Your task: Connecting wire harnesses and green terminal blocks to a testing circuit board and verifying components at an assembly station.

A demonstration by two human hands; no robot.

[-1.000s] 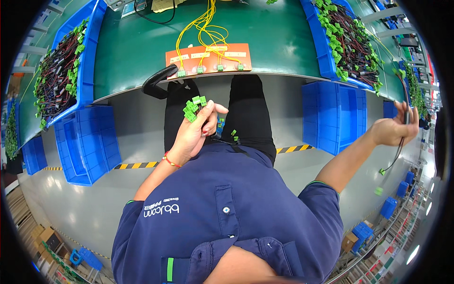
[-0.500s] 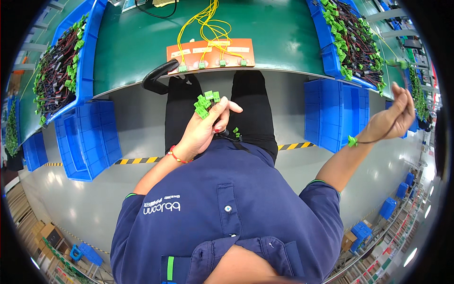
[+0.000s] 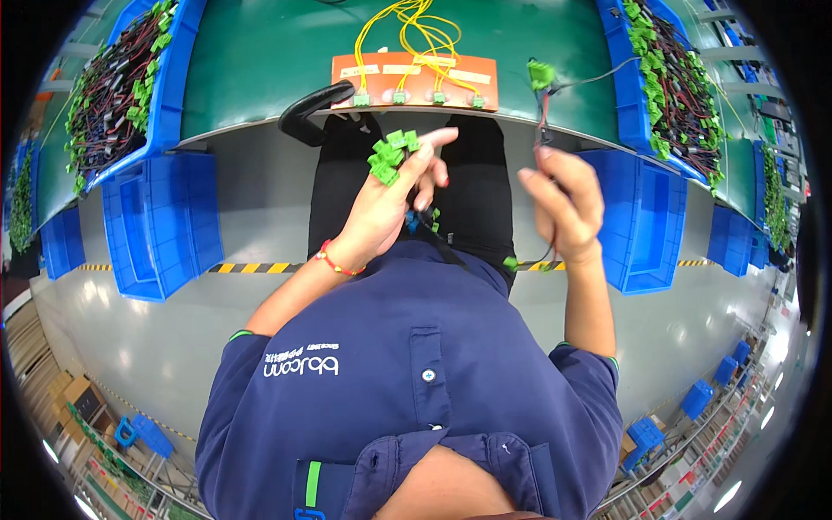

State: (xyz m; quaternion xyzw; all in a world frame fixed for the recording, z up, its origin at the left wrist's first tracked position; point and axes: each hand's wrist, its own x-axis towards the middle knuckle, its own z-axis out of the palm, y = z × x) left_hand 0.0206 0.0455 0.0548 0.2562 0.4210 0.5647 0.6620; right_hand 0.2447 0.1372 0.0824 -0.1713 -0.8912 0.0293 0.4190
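Observation:
My left hand [image 3: 378, 212] is closed round a bunch of cable leads, over my lap. Their green terminal connectors [image 3: 387, 161] stick up in a cluster beside the thumb, while the forefinger points outward. Dark wires and more connectors hang below this hand. To the right, my right hand [image 3: 574, 208] pinches another cable lead between thumb and fingers. One green connector [image 3: 541, 74] of that lead is up above the fingertips, on red and black wires, near the table edge. Another green connector [image 3: 511, 263] dangles below, left of the wrist.
An orange board [image 3: 485, 74] with several green sockets and yellow wires [image 3: 407, 35] lies at the green table's [image 3: 260, 61] front edge, beside a black clamp [image 3: 303, 117]. Blue bins full of cable leads [image 3: 121, 87] [image 3: 667, 87] flank it. Blue crates [image 3: 160, 225] [image 3: 646, 217] stand below.
My right hand has swung in from the far right toward the middle, bringing a cable lead with it. My left hand, still holding its bunch, has moved slightly up and right.

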